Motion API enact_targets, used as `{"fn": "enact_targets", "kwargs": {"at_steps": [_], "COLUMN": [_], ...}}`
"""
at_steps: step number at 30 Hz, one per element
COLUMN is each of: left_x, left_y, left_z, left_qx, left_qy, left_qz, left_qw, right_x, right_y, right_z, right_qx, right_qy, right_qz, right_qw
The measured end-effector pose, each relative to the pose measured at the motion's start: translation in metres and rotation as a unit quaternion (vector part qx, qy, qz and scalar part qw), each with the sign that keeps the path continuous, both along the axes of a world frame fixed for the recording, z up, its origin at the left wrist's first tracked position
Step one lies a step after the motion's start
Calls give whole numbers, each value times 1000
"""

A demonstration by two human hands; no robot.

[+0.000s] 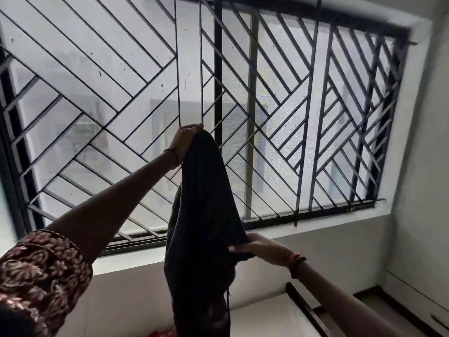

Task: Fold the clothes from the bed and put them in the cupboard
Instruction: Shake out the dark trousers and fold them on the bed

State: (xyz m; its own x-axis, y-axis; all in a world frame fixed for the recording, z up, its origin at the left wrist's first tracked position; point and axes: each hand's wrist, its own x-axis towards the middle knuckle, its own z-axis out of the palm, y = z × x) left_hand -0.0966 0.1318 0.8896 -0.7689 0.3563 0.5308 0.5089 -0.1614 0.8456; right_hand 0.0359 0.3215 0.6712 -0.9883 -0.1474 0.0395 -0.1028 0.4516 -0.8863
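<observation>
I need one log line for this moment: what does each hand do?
left hand: grips top of dark garment | right hand: holds its side edge | garment: hangs in air before barred window

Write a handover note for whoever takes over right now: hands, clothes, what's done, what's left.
Left hand: raised high, grips the top of the dark garment.
Right hand: lower, pinches the garment's side edge.
The garment hangs unfolded in the air in front of the window grille, above the bed.
Done: the garment is up off the bed.
Left: fold it and put it in the cupboard, which is not clearly in view. The red fabric at the bottom edge may be another piece to fold.
</observation>
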Motion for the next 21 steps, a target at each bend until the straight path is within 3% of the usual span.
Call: {"fn": "enact_targets", "kwargs": {"at_steps": [6,13,16,21], "left_x": [-5,-17,-10,1], "left_y": [-17,-54,-64,-74], "left_z": [-9,-5,0,5], "left_qx": [-90,-239,-342,-533], "left_qy": [48,148,218,304], "left_qz": [-22,-36,-18,29], "left_qw": [995,959,914,789], "right_x": [3,-9,-10,-11], "right_y": [18,68,82,91], "right_z": [10,72,104,146], "right_qx": [149,416,458,519], "right_qy": [-83,-16,11,40], "right_qz": [-7,-89,-114,-134], "right_qw": [985,905,882,843]}}
